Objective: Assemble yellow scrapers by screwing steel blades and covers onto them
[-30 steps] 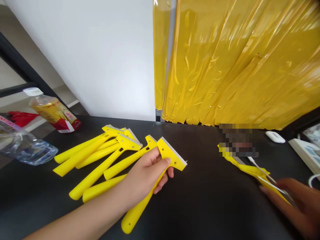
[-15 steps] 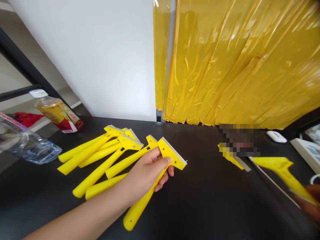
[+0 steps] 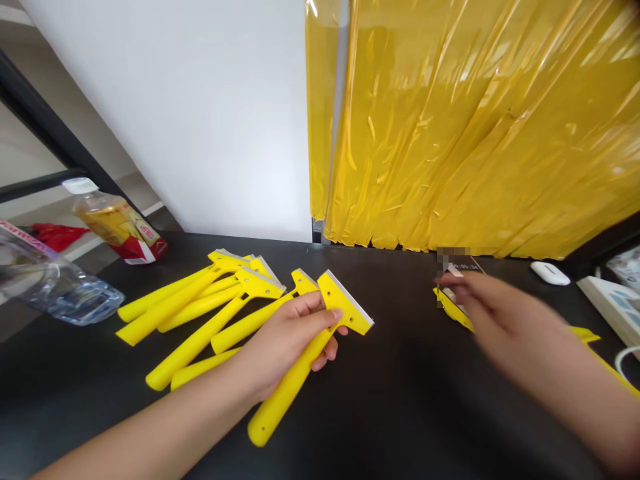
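My left hand (image 3: 305,333) is closed round the neck of a yellow scraper (image 3: 283,397), its thumb on the wide head and the metal blade edge facing up and right. Just left of it lie several more yellow scrapers (image 3: 200,350) with their blade ends together. My right hand (image 3: 510,327), smeared by motion, is stretched over a yellow scraper part (image 3: 454,312) at the right. A pale strip shows by its fingertips; whether they grip it is unclear. Under the right forearm, another yellow scraper (image 3: 584,334) lies partly hidden.
On the black table (image 3: 395,400), a dark pixelated device (image 3: 475,262) lies at the back right beside a white earbud case (image 3: 550,273). A white box (image 3: 607,310) is at the far right. A juice bottle (image 3: 117,223) and a clear bottle (image 3: 65,290) are at left.
My right hand has let go of a yellow scraper at the right and moved left and forward to the scraper part. My left hand keeps its hold, almost unmoved.
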The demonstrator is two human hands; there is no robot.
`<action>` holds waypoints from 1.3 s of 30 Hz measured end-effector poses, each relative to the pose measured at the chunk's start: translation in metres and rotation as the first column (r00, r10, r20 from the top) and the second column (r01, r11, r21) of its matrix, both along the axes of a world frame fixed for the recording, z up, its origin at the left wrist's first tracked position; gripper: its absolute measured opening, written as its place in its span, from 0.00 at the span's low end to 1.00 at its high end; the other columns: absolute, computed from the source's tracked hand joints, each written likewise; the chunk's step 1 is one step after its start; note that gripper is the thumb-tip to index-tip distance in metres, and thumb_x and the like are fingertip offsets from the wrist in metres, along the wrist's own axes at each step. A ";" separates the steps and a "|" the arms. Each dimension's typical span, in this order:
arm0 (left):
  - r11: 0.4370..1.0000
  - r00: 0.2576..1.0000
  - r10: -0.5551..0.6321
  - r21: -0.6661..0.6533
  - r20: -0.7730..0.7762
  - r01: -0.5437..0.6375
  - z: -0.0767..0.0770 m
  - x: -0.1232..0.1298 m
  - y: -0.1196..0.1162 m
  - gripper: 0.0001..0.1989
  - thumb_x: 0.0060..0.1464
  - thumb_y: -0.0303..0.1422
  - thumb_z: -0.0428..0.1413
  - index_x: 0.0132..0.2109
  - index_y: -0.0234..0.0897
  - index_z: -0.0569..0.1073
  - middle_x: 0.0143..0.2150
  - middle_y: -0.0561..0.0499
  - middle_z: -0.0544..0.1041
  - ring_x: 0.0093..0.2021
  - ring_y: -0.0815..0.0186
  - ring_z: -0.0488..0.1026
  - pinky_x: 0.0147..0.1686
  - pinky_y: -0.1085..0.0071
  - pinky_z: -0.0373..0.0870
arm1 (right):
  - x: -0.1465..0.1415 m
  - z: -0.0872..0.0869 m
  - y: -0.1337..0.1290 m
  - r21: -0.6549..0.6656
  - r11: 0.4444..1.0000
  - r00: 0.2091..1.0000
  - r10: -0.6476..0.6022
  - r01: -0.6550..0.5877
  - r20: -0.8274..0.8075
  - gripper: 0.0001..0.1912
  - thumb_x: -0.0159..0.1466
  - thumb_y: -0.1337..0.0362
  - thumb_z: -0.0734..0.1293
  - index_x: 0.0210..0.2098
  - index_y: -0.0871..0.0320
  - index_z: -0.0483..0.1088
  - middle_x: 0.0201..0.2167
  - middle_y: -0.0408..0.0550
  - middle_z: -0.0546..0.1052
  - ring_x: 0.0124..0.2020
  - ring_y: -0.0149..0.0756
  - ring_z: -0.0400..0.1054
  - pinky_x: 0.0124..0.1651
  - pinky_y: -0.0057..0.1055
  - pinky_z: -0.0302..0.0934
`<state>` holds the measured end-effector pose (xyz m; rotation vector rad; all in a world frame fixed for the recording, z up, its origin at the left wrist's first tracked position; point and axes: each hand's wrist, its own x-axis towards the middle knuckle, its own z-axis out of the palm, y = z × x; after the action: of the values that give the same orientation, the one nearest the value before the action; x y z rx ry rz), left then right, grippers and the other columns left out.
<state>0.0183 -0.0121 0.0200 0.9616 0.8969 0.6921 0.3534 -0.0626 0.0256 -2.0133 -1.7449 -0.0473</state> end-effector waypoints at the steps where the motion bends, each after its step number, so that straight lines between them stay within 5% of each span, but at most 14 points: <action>1: 1.000 1.000 0.013 0.009 -0.008 -0.013 0.000 0.000 0.001 0.09 0.62 0.36 0.62 0.39 0.35 0.73 0.36 0.48 0.78 0.24 0.72 0.71 0.20 0.77 0.61 | -0.023 -0.005 0.014 -0.008 0.995 0.990 0.097 -0.099 -0.106 0.16 0.70 0.56 0.61 0.51 0.46 0.77 0.48 0.49 0.83 0.46 0.51 0.79 0.48 0.47 0.71; 3: 0.999 0.999 0.033 0.023 -0.031 -0.032 0.000 0.000 0.002 0.08 0.61 0.36 0.61 0.39 0.35 0.73 0.36 0.49 0.77 0.23 0.72 0.73 0.20 0.77 0.61 | -0.063 -0.020 0.035 -0.038 0.975 0.936 0.197 -0.217 -0.290 0.16 0.72 0.55 0.59 0.49 0.49 0.77 0.40 0.47 0.83 0.39 0.45 0.79 0.41 0.40 0.71; 7: 0.999 0.997 0.027 0.038 -0.067 -0.025 -0.002 -0.001 0.005 0.09 0.63 0.36 0.59 0.40 0.35 0.73 0.37 0.49 0.77 0.22 0.72 0.73 0.18 0.77 0.60 | -0.096 -0.051 0.038 -0.133 0.917 0.888 0.314 -0.375 -0.336 0.13 0.71 0.53 0.63 0.43 0.49 0.77 0.25 0.40 0.76 0.26 0.36 0.72 0.29 0.31 0.65; 12: 0.998 0.996 0.043 0.056 -0.077 -0.039 -0.005 0.000 0.004 0.09 0.63 0.37 0.59 0.41 0.35 0.73 0.38 0.49 0.76 0.23 0.71 0.75 0.18 0.78 0.59 | -0.090 -0.059 0.030 -0.138 0.865 0.853 0.429 -0.483 -0.297 0.15 0.70 0.59 0.65 0.55 0.47 0.75 0.32 0.43 0.78 0.30 0.36 0.73 0.33 0.32 0.66; 16: 0.997 0.996 0.065 0.036 -0.066 -0.063 -0.002 0.003 0.003 0.08 0.63 0.36 0.59 0.42 0.35 0.73 0.36 0.51 0.76 0.21 0.73 0.73 0.18 0.78 0.58 | -0.091 -0.057 0.035 -0.145 0.804 0.811 0.542 -0.577 -0.222 0.13 0.72 0.63 0.61 0.49 0.50 0.76 0.40 0.47 0.80 0.37 0.38 0.75 0.40 0.35 0.68; 24: 0.999 0.997 0.046 0.009 -0.055 -0.046 0.001 0.002 0.001 0.06 0.64 0.34 0.58 0.40 0.35 0.73 0.29 0.52 0.76 0.16 0.75 0.68 0.18 0.78 0.56 | -0.088 -0.058 0.036 -0.142 0.831 0.837 0.508 -0.538 -0.203 0.08 0.72 0.65 0.61 0.38 0.53 0.70 0.35 0.45 0.76 0.34 0.38 0.73 0.36 0.34 0.64; 33: 0.995 0.995 0.084 0.051 -0.045 -0.081 0.004 0.001 -0.002 0.08 0.64 0.35 0.57 0.39 0.35 0.71 0.25 0.52 0.76 0.16 0.74 0.67 0.19 0.77 0.59 | -0.093 -0.060 0.028 -0.036 0.813 0.784 0.547 -0.581 -0.292 0.09 0.73 0.61 0.62 0.47 0.48 0.75 0.36 0.42 0.78 0.33 0.33 0.74 0.37 0.30 0.65; 39: 0.983 0.985 0.162 0.093 -0.049 -0.157 0.002 0.000 0.001 0.09 0.63 0.36 0.58 0.38 0.35 0.71 0.26 0.52 0.77 0.17 0.73 0.67 0.19 0.77 0.60 | -0.102 -0.071 0.030 -0.112 0.834 0.835 0.514 -0.540 -0.197 0.11 0.73 0.60 0.63 0.49 0.46 0.76 0.39 0.41 0.83 0.36 0.36 0.78 0.39 0.32 0.65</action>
<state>0.0179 -0.0113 0.0217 0.9997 1.0080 0.8510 0.2510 -0.0330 -0.0452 -1.5084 -2.1909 0.4405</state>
